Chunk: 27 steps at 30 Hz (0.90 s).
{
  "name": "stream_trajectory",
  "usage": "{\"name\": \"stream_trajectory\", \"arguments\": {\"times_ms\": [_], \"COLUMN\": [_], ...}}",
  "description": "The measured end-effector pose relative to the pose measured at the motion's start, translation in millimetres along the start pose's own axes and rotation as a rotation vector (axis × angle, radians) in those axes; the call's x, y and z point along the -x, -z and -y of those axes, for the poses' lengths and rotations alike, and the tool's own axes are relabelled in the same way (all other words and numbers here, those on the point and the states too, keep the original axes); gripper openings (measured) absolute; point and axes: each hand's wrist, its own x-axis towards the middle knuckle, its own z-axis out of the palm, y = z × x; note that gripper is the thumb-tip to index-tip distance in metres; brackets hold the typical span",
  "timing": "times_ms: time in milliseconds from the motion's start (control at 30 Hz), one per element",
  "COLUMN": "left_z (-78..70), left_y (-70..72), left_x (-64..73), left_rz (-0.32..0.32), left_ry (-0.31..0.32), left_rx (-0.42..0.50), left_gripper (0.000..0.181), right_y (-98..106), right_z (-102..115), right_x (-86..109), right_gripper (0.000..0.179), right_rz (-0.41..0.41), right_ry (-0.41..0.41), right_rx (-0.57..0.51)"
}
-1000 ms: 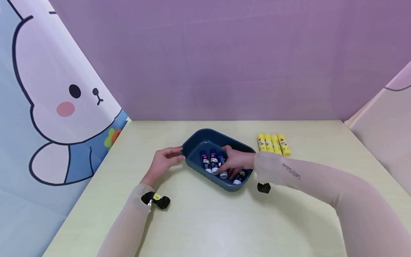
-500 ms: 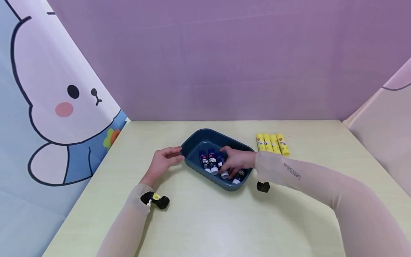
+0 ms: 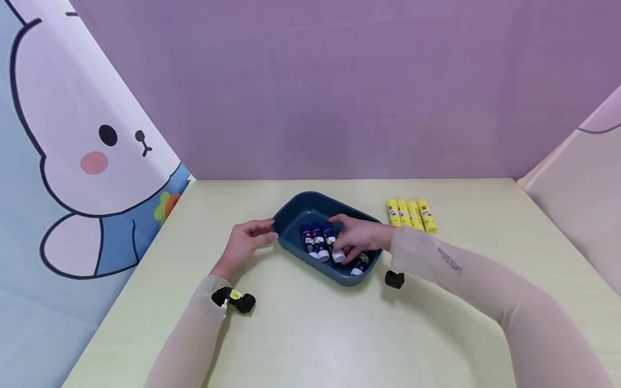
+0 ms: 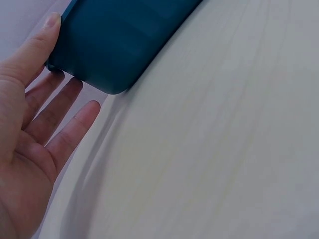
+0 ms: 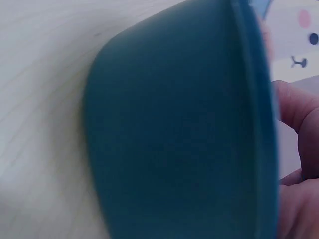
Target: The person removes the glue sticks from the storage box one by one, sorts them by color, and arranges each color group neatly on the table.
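Near the far edge of the counter: dark blue tray, roughly midway between the far corners, set aslant, right end closer to the near edge than the left.
Tubes in tray: four, blue with white ends. Left tube, middle tube and third tube lie in a row, white ends toward the near edge; fourth tube lies apart, at the tray's right end by its near wall.
Right hand: in over the tray's right end, fingers bent, pinching the third tube. Cannot tell whether that tube touches the tray floor.
Left hand: at the tray's left end, thumb and fingertips against the rim; fingers loosely extended, the outermost one apart from the tray in the left wrist view.
Right wrist view: mostly the tray's outer wall, blurred; part of the hand shows past the rim, grip hidden.
Yellow tubes: four, side by side, between tray and far right corner; right sleeve partly covers the near ends.
Left wrist: black device with a yellow patch.
Backdrop: purple cloth behind the far edge; cartoon animal on the left side.
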Motion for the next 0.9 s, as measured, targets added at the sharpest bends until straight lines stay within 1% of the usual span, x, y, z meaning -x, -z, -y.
{"name": "stream_trajectory", "arguments": {"times_ms": [267,333,467,700,767,900], "left_z": [-0.8,-0.4,-0.6,-0.8,-3.3,-19.4], "left_y": [-0.3,-0.5,-0.6,0.2,-0.3,-2.9], "left_x": [-0.7,-1.0,-0.8,-0.7,0.3,7.4], "left_rz": [0.002,0.001,0.002,-0.002,0.002,0.010], "left_ry": [0.000,-0.002,0.001,0.020,0.021,0.021], "left_rx": [0.004,0.003,0.007,0.035,0.036,0.018], "left_gripper": [0.043,0.042,0.041,0.043,0.042,0.041], "right_y": [6.7,8.5,11.7,16.4,17.6,21.5], "right_z": [-1.6,-2.2,-3.3,-6.3,-6.9,-9.0], "right_x": [7.5,10.6,16.3,28.4,33.0,41.6], "right_gripper": [0.089,0.088,0.086,0.085,0.084,0.082], "right_rz": [0.029,0.031,0.025,0.038,0.040,0.056], "right_ry": [0.121,0.148,0.188,0.261,0.274,0.304], "right_rx": [-0.093,-0.102,-0.124,-0.182,-0.200,-0.221]}}
